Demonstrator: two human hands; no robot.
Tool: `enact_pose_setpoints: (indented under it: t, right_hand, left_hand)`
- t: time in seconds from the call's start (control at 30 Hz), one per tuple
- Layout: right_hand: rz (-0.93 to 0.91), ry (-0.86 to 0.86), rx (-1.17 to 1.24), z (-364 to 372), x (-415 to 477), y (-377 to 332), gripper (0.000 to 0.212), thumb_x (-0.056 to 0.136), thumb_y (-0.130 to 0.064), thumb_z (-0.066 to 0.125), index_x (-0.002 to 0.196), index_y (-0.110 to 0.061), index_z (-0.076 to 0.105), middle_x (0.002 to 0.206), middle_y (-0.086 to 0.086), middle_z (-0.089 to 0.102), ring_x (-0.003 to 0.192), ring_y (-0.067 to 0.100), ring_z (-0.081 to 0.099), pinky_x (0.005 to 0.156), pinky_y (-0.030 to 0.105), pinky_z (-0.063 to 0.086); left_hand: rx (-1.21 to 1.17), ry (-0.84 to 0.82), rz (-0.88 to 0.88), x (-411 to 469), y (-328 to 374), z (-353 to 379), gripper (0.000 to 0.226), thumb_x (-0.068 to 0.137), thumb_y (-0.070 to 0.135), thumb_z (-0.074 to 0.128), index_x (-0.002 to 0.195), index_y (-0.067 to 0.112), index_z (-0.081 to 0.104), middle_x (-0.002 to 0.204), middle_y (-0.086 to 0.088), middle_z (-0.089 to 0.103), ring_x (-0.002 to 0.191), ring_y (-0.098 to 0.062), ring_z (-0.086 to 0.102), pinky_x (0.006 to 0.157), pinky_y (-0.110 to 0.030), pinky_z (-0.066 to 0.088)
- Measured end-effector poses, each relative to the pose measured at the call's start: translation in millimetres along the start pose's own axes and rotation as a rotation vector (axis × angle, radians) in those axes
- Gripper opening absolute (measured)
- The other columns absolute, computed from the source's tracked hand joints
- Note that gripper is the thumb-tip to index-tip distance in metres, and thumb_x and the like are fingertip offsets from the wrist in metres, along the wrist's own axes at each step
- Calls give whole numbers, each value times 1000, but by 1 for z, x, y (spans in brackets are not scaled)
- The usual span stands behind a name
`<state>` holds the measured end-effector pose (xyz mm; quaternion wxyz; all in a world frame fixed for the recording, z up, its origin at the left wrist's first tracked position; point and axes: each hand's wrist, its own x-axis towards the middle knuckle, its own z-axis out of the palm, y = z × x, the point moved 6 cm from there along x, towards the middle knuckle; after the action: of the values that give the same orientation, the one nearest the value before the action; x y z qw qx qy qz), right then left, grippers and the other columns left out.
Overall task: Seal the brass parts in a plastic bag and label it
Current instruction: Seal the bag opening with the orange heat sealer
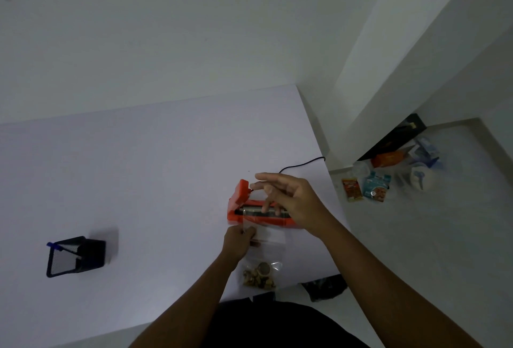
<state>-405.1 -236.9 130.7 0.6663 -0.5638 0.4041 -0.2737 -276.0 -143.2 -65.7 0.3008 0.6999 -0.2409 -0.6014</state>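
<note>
Head view: clear plastic bag (pixel 263 247) lies flat on the white tabletop (pixel 138 181) near its front edge, brass parts (pixel 258 275) bunched at the bag's near end. Bag's open far end rests across the sealing slot of an orange heat sealer (pixel 238 203), whose lid stands raised at the left end. Left hand (pixel 237 242): grip pinched closed on the bag's left edge, just in front of the sealer. Right hand (pixel 288 195): above the sealer, fingers spread loosely, grip wide and holding nothing; whether fingertips touch the sealer cannot be told. Black cable (pixel 302 164) runs from behind the sealer toward the tabletop's right edge. Black mesh pen holder (pixel 75 256) with a blue pen (pixel 55 245) sits well apart at left. Assorted packets (pixel 366 185) lie on the floor at right.
</note>
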Motion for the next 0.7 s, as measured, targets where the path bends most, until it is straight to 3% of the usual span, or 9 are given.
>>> enact_pose_setpoints:
  t: [0.07, 0.13, 0.23, 0.4, 0.5, 0.7]
  right_hand:
    - [36, 76, 86, -11, -1, 6, 27, 99, -21, 52, 122, -13, 64, 113, 5, 72, 70, 25, 63, 54, 25, 49]
    - [99, 270, 138, -32, -5, 25, 23, 99, -25, 52, 111, -15, 69, 104, 6, 73, 67, 19, 57, 52, 26, 44]
    - [228, 528, -98, -70, -19, 74, 19, 95, -32, 58, 100, -20, 73, 88, 2, 69, 68, 10, 57, 61, 26, 46]
    - [386, 436, -390, -81, -41, 146, 29, 92, -17, 64, 120, -11, 68, 111, 8, 70, 98, 17, 63, 82, 21, 45]
    - [383, 438, -392, -76, -49, 159, 32, 92, -10, 64, 123, -9, 65, 110, 10, 69, 104, 22, 62, 86, 22, 44]
    - [375, 429, -408, -76, -49, 161, 34, 93, -5, 60, 127, -7, 63, 124, 10, 66, 108, 15, 57, 96, 23, 43]
  left_hand:
    - [-26, 7, 6, -2, 1, 1, 19, 96, 17, 56, 97, 3, 69, 89, -10, 74, 75, -26, 73, 78, -41, 61]
    - [-48, 37, 5, -4, 2, 0, 20, 96, 19, 55, 96, 6, 69, 85, -8, 74, 72, -25, 73, 76, -40, 61]
    - [-24, 114, 28, -7, 2, -4, 22, 97, 21, 53, 88, 9, 70, 78, -6, 74, 66, -22, 74, 75, -39, 59]
    - [44, 199, 101, -13, 15, -6, 23, 96, 13, 51, 84, 8, 71, 79, -6, 75, 64, -18, 73, 74, -38, 60]
    - [65, 208, 166, -17, 29, -2, 21, 97, 10, 51, 90, 9, 71, 87, -5, 75, 66, -15, 73, 62, -22, 58]
    - [113, 180, 274, -25, 48, 10, 21, 97, 10, 53, 92, 3, 71, 83, -1, 73, 70, -3, 67, 61, -4, 48]
